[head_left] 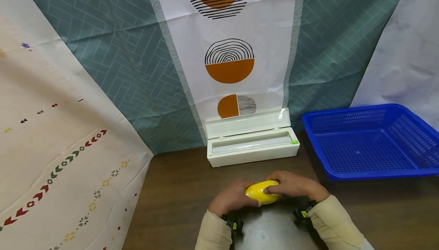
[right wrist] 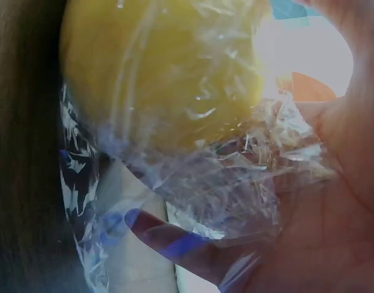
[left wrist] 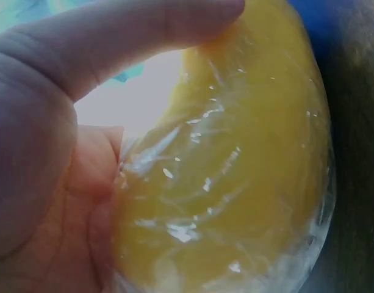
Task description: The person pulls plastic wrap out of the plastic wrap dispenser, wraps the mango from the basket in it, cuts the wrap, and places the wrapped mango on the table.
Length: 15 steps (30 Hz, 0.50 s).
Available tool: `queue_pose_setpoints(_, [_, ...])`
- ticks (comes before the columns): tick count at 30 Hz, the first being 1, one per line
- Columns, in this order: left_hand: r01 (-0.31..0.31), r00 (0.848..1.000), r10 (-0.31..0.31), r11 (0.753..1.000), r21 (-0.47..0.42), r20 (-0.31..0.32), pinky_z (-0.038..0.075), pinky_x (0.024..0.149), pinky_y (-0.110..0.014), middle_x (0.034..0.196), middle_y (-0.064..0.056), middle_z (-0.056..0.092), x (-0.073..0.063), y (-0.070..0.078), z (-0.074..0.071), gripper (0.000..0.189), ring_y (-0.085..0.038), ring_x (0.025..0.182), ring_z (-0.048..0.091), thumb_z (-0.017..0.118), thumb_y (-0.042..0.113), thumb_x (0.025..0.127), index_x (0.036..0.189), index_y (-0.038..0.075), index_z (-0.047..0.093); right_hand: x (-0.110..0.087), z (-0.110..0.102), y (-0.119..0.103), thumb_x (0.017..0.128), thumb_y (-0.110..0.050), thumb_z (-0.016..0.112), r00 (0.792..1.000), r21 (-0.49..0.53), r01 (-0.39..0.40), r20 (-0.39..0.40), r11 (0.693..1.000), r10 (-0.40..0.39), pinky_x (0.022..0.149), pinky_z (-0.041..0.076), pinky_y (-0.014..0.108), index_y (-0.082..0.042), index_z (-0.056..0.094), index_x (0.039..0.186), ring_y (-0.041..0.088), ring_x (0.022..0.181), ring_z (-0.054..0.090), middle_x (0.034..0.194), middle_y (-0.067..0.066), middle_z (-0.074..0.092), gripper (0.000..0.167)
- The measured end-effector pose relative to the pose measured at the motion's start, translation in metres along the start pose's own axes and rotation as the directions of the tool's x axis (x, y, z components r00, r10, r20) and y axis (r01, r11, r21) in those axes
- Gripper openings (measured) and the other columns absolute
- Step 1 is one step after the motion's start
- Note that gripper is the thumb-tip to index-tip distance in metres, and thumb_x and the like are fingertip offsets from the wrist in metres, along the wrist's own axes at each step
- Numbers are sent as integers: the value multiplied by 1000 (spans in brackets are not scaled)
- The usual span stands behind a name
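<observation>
A smooth yellow fruit (head_left: 262, 191), shaped somewhat like a mango, is held between both hands low over the work surface. Clear plastic film lies tight and shiny over it in the left wrist view. My left hand (head_left: 234, 196) grips one end, its thumb (left wrist: 144, 36) across the top. My right hand (head_left: 291, 186) holds the other end, thumb on the near side. In the right wrist view, loose crumpled film (right wrist: 217, 189) bunches against the palm and trails past a finger.
Behind the hands stands a white wrap dispenser (head_left: 253, 160), lid raised, with a roll of film (head_left: 252, 144) inside. A blue plastic basket (head_left: 319, 149) sits at right. A shiny grey surface (head_left: 274, 227) lies on the brown wooden table (head_left: 164, 204). Patterned cloths hang behind and at left.
</observation>
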State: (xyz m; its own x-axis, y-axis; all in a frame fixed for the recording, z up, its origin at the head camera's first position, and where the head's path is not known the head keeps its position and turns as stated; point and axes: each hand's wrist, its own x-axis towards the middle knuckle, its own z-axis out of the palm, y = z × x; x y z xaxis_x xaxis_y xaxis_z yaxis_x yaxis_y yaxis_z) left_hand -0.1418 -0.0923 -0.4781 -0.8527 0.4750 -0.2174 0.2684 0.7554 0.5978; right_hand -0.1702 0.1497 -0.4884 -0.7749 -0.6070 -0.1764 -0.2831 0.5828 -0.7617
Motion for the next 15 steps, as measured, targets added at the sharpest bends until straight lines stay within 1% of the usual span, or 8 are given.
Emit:
queue_pose_setpoints(3, [36, 999, -37, 999, -16, -29, 46, 74, -27, 122, -5, 59, -1, 0, 0, 66, -10, 86, 52, 83, 42, 78, 134, 12, 63, -1, 1, 0, 93, -45, 65, 1000, -17, 4, -27, 1000, -4, 85, 48, 38, -12, 68, 123, 20, 101, 57, 119, 5, 65, 44])
queue_pose_setpoints(4, [44, 998, -45, 999, -29, -43, 47, 77, -28, 127, -8, 58, -1, 0, -1, 70, -11, 89, 53, 83, 42, 79, 138, 11, 61, -1, 1, 0, 94, -45, 64, 999, -26, 15, -44, 1000, -16, 88, 48, 41, -10, 66, 126, 22, 105, 58, 123, 7, 64, 47])
queue_pose_setpoints(6, [40, 996, -42, 999, -34, -77, 49, 81, -31, 131, -10, 57, -1, 0, -1, 74, -13, 94, 55, 82, 42, 80, 142, 9, 57, -1, 2, 1, 96, -45, 63, 995, -46, 40, -88, 998, -44, 95, 48, 47, -7, 62, 133, 26, 114, 58, 131, 11, 62, 53])
queue_pose_setpoints(8, [21, 992, -23, 1000, -15, -124, 50, 85, -34, 131, -10, 59, 0, 0, 0, 73, -15, 99, 57, 81, 43, 82, 141, 8, 57, -1, 3, 1, 98, -46, 62, 987, -70, 74, -140, 995, -83, 100, 48, 49, -7, 60, 136, 29, 120, 58, 135, 11, 61, 54])
queue_pose_setpoints(10, [0, 984, 6, 1000, 30, -181, 50, 90, -37, 130, -9, 62, 1, 1, 1, 68, -17, 103, 59, 81, 42, 83, 138, 9, 60, 0, 4, 2, 99, -44, 61, 970, -98, 130, -193, 987, -147, 101, 49, 47, -9, 62, 134, 28, 120, 59, 132, 9, 63, 49])
queue_pose_setpoints(12, [-33, 969, 53, 996, 88, -239, 49, 93, -41, 127, -7, 65, 2, 4, 2, 61, -18, 104, 61, 81, 40, 83, 134, 11, 64, 2, 4, 4, 100, -40, 61, 948, -130, 185, -238, 974, -212, 98, 51, 43, -13, 65, 129, 25, 117, 61, 127, 4, 65, 40])
queue_pose_setpoints(15, [-74, 937, 135, 978, 196, -322, 47, 99, -43, 122, -1, 68, 4, 10, 5, 49, -17, 109, 62, 81, 36, 83, 127, 16, 68, 7, 7, 6, 100, -30, 63, 901, -187, 262, -305, 947, -310, 94, 53, 37, -17, 71, 120, 18, 109, 64, 117, -3, 69, 25])
